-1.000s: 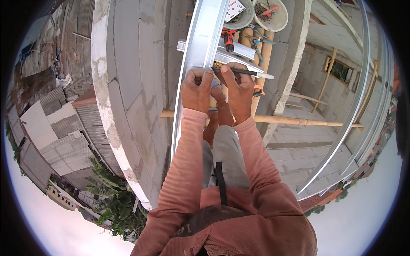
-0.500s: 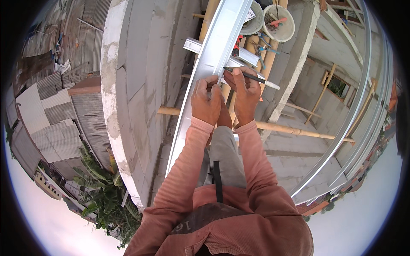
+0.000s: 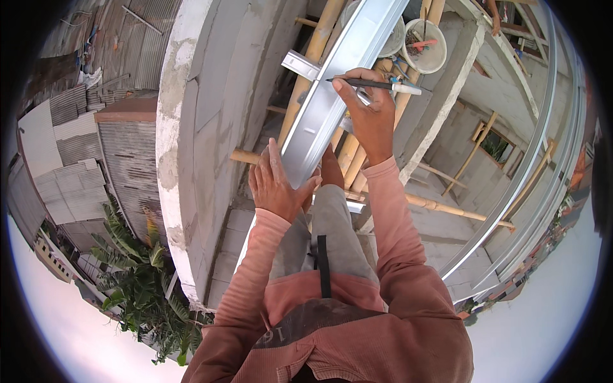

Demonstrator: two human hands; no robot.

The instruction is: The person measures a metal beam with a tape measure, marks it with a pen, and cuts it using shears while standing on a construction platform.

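Note:
A long silver metal channel runs slantwise from the top of the view toward my knees. My left hand grips its near end, thumb on the right edge and fingers spread along the left side. A slim dark marker with a white rear end is pinched in my right hand. The marker's tip meets or hovers just over the channel's surface; contact cannot be made out. Under the channel, a short metal piece sticks out crosswise to the left.
Bamboo poles form a scaffold below and around me. A white bucket with a red-handled tool stands beyond my right hand. A concrete wall rises on the left, with corrugated roofs past it. Long metal rails curve along the right.
My left hand has moved down and left to the channel's near end. My right hand has gone up with the marker. The channel has shifted, and its near end now shows.

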